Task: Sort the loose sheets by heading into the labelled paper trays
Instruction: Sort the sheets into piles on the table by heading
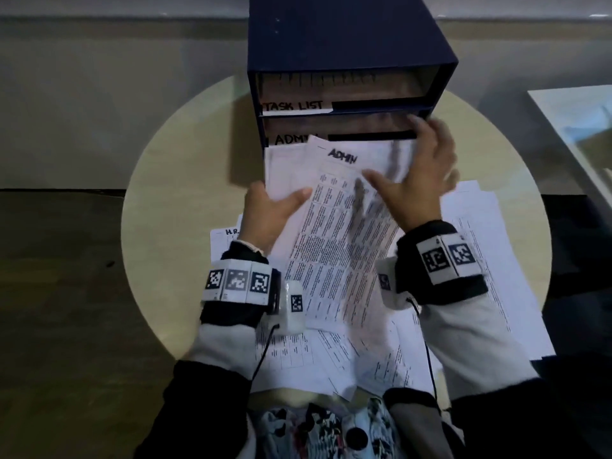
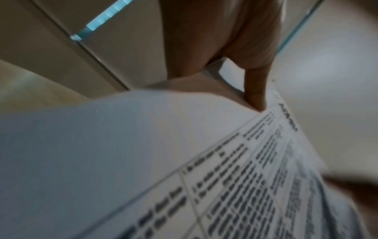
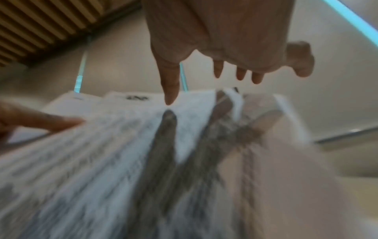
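Here, left hand (image 1: pixel 269 209) pinches the ADMIN sheets (image 1: pixel 331 243) before the tray unit (image 1: pixel 331 38); right hand (image 1: pixel 420 173) spread flat on top; loose papers (image 1: pixel 490 260) litter table (image 1: pixel 172 210).

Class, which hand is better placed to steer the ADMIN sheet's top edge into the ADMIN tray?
Probably the right hand: it rests on the ADMIN sheet right by the ADMIN tray; the left hand grips lower.

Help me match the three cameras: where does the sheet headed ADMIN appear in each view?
Head: ADMIN sheet at centre.
Left wrist: the sheet fills the lower right.
Right wrist: the sheet, blurred, spans lower left to centre.
Shared landmark: its handwritten heading.
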The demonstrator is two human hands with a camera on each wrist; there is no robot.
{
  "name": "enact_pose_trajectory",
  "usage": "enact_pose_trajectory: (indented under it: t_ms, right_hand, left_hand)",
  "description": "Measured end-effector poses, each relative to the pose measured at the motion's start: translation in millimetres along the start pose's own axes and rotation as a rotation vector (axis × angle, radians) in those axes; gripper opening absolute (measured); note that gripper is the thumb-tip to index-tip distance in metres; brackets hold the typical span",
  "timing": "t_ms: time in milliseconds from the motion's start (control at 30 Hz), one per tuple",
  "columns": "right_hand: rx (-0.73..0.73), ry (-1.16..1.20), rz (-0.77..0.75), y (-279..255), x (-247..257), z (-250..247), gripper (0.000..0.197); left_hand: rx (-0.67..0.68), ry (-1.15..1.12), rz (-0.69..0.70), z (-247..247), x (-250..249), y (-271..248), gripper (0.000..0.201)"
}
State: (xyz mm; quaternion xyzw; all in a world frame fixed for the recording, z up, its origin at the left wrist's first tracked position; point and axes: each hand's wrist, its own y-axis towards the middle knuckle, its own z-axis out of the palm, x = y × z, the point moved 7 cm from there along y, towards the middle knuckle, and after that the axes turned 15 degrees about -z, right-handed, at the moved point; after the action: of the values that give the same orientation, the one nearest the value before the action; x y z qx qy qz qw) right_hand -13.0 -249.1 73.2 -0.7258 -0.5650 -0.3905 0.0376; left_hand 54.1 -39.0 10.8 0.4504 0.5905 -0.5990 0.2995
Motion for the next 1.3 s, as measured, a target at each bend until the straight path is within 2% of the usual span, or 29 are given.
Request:
enact_pose_trajectory:
  t_ms: [33, 100, 133, 200, 333, 433, 500, 567, 667, 767, 933, 1000, 1067, 1133, 1200, 1300]
  right_hand:
    - [-0.031, 0.055, 0.070, -7.1, -15.8, -3.6, 0.091]
    - [-0.040, 0.384, 0.199, -19.8, -41.6, 0.5, 0.102]
    - [-0.022, 0.612, 0.272, -25.8, -48.0, 6.3, 0.102]
    - [0.029, 0.903, 0.304, -26.8, -43.5, 11.6, 0.084]
    - [-0.190, 1.008, 0.008, -3.3, -10.5, -23.9, 0.039]
    - [-0.353, 0.994, -0.174, 3.8, 15.6, -56.8, 0.032]
    - [-0.385, 0.983, -0.232, 2.4, 24.3, -66.3, 0.031]
    - [-0.375, 0.986, -0.223, -0.8, 26.0, -65.6, 0.031]
    - [-0.333, 0.933, -0.153, -10.9, 20.2, -55.2, 0.033]
    - [-0.300, 0.864, -0.078, -21.8, 12.6, -44.8, 0.024]
    - [-0.385, 0.892, -0.138, -14.8, 17.8, -61.5, 0.017]
    - [-0.387, 0.933, -0.143, -13.6, 13.9, -61.1, 0.017]
    - [-0.312, 0.927, -0.046, -18.8, 2.0, -44.8, 0.021]
    - [-0.172, 0.874, 0.076, -30.3, -11.4, -19.2, 0.021]
    - [-0.109, 0.826, 0.137, -39.4, -20.9, -5.8, 0.024]
    - [-0.202, 0.854, 0.140, -33.4, -22.1, -12.0, 0.026]
  left_hand:
    - [0.007, -0.045, 0.026, -5.1, -7.8, -6.1, 0.077]
    - [0.056, -0.094, 0.102, -9.8, -24.7, -18.0, 0.044]
    - [0.088, -0.106, 0.148, -11.1, -35.0, -24.9, 0.030]
    - [0.139, -0.140, 0.225, -13.8, -55.7, -42.1, 0.021]
    - [0.129, -0.096, 0.395, -18.1, -93.8, -70.7, 0.018]
    - [0.107, -0.110, 0.550, -21.2, -114.1, -87.2, 0.024]
    - [0.091, -0.185, 0.582, -27.2, -114.5, -86.3, 0.028]
    - [0.113, -0.224, 0.567, -29.2, -107.6, -80.6, 0.025]
    - [0.159, -0.143, 0.472, -18.6, -84.7, -69.1, 0.021]
    - [0.179, -0.110, 0.389, -9.7, -62.9, -62.4, 0.021]
    - [0.116, -0.157, 0.462, -15.3, -79.9, -68.3, 0.013]
    - [0.164, -0.145, 0.455, -16.4, -81.0, -66.5, 0.015]
    - [0.259, -0.083, 0.351, -13.5, -67.3, -59.7, 0.020]
    - [0.315, 0.028, 0.215, -9.5, -43.7, -50.9, 0.021]
    - [0.290, 0.092, 0.174, -6.3, -27.8, -44.5, 0.014]
    - [0.139, -0.033, 0.133, -11.8, -21.1, -33.4, 0.007]
